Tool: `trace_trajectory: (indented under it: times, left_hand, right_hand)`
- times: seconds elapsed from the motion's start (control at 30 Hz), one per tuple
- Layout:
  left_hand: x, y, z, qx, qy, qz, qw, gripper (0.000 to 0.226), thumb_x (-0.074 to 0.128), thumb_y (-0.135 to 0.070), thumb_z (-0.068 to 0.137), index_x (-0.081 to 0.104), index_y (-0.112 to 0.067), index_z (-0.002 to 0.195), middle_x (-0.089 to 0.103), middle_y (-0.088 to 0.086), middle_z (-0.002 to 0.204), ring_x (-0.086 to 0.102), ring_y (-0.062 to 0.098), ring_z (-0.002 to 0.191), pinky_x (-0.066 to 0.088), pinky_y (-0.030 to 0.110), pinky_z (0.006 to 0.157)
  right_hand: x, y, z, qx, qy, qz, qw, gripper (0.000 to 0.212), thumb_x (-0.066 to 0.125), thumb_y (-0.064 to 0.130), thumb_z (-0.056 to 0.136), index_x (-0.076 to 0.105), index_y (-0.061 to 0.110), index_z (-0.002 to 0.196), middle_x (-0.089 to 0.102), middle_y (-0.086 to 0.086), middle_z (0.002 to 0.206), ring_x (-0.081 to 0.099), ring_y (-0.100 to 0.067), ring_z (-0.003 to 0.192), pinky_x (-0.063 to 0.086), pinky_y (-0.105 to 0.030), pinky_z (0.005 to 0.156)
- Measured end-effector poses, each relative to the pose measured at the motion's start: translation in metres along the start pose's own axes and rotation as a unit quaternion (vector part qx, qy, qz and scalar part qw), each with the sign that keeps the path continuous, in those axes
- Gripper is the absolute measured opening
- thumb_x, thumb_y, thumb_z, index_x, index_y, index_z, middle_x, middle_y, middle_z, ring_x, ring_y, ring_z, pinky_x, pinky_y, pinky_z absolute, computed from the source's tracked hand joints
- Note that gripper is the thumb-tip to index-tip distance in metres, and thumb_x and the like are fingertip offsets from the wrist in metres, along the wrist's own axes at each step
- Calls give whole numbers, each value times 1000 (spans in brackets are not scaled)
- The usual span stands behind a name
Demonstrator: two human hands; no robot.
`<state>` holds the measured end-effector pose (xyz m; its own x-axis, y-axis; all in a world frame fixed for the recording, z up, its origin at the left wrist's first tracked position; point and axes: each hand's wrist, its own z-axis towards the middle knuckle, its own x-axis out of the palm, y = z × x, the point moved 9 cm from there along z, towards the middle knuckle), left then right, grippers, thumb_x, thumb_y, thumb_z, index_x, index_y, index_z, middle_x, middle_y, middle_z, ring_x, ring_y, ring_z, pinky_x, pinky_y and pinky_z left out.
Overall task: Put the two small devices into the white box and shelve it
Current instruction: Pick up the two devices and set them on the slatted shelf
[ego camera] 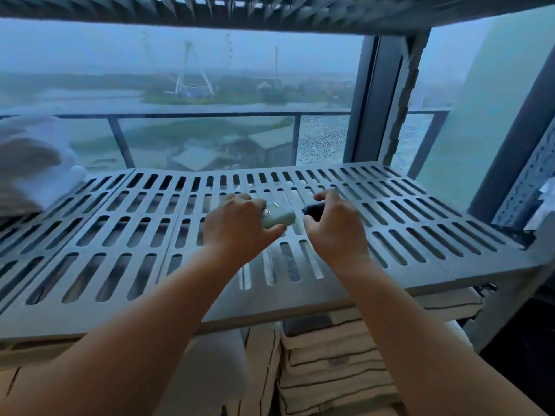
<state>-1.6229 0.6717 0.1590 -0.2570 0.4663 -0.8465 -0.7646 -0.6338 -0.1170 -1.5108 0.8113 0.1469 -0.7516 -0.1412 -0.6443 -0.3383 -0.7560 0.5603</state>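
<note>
Over the middle of a grey slotted shelf point(420, 223), my left hand point(237, 228) grips a small pale green device point(277, 217) with a round button on top. My right hand point(333, 226) is closed around a small black device point(313, 211), of which only the left end shows. The two hands are side by side, a little apart. No white box is in view.
Folded white cloth point(33, 163) lies at the shelf's far left. Striped folded textiles point(336, 364) are stacked on the level below. Another shelf point(270, 10) hangs overhead. A window and a grey upright post point(375, 100) stand behind, and a perforated panel point(528, 187) at right.
</note>
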Motion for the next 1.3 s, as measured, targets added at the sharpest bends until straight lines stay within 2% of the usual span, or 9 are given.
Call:
trace_trajectory:
  times: [0.2, 0.3, 0.53, 0.93, 1.0, 1.07, 1.13, 1.2, 1.3]
  left_hand:
    - [21, -32, 19, -50, 12, 35, 998, 50, 58, -70, 79, 69, -24, 95, 66, 0, 94, 58, 19, 91, 40, 30, 61]
    - [30, -44, 23, -72, 21, 49, 996, 48, 58, -70, 79, 63, -23, 86, 64, 1, 90, 57, 20, 90, 46, 32, 63]
    - [37, -52, 25, -101, 31, 93, 990, 59, 56, -76, 80, 67, -20, 95, 65, 4, 94, 59, 22, 90, 55, 36, 70]
    - [56, -49, 22, -60, 88, 128, 986, 61, 53, -76, 82, 63, -20, 101, 63, 2, 99, 51, 17, 83, 37, 29, 54]
    - [60, -47, 21, -50, 120, 111, 985, 62, 51, -76, 82, 60, -20, 107, 61, 3, 112, 54, 19, 94, 43, 32, 59]
    - [65, -44, 18, -42, 169, 88, 981, 71, 53, -75, 79, 54, -21, 125, 53, 7, 134, 52, 24, 119, 53, 41, 77]
    - [69, -43, 12, -37, 219, 64, 973, 89, 58, -72, 76, 32, -31, 150, 33, 8, 157, 37, 29, 141, 48, 50, 99]
    - [66, -44, 9, -31, 239, 35, 970, 96, 61, -67, 75, 19, -40, 156, 20, 5, 164, 28, 29, 148, 42, 51, 108]
    - [62, -47, 7, -13, 242, 10, 970, 82, 64, -50, 77, 34, -36, 152, 23, 3, 163, 30, 25, 146, 41, 46, 108]
  right_hand:
    - [0, -34, 33, -25, 43, 10, 999, 36, 67, 23, 88, 60, 10, 121, 70, -10, 110, 62, -29, 108, 50, -37, 93]
    - [6, -43, 46, -41, 85, 2, 995, 38, 64, 23, 88, 59, 13, 124, 70, -7, 112, 60, -30, 111, 52, -41, 90]
    - [8, -53, 54, -61, 115, -29, 991, 39, 61, 30, 88, 59, 19, 126, 71, -4, 104, 60, -31, 106, 53, -42, 86]
    - [15, -50, 50, -58, 120, -51, 990, 28, 62, 35, 88, 59, 21, 112, 68, -1, 104, 63, -26, 98, 50, -42, 87]
    - [15, -49, 48, -59, 122, -55, 989, 25, 62, 36, 88, 59, 22, 109, 67, 0, 100, 62, -26, 96, 50, -41, 85]
    - [15, -49, 46, -60, 124, -57, 989, 24, 63, 37, 88, 60, 23, 106, 63, 2, 94, 62, -26, 94, 50, -39, 83]
    - [14, -50, 45, -58, 126, -55, 989, 24, 65, 38, 88, 62, 22, 106, 61, 2, 91, 62, -25, 93, 51, -39, 83]
    - [13, -50, 43, -59, 125, -53, 989, 26, 66, 39, 88, 63, 21, 107, 63, 1, 90, 63, -24, 91, 51, -39, 82]
    - [12, -54, 40, -52, 126, -48, 990, 26, 67, 38, 88, 63, 22, 108, 65, 3, 90, 64, -23, 93, 52, -37, 81]
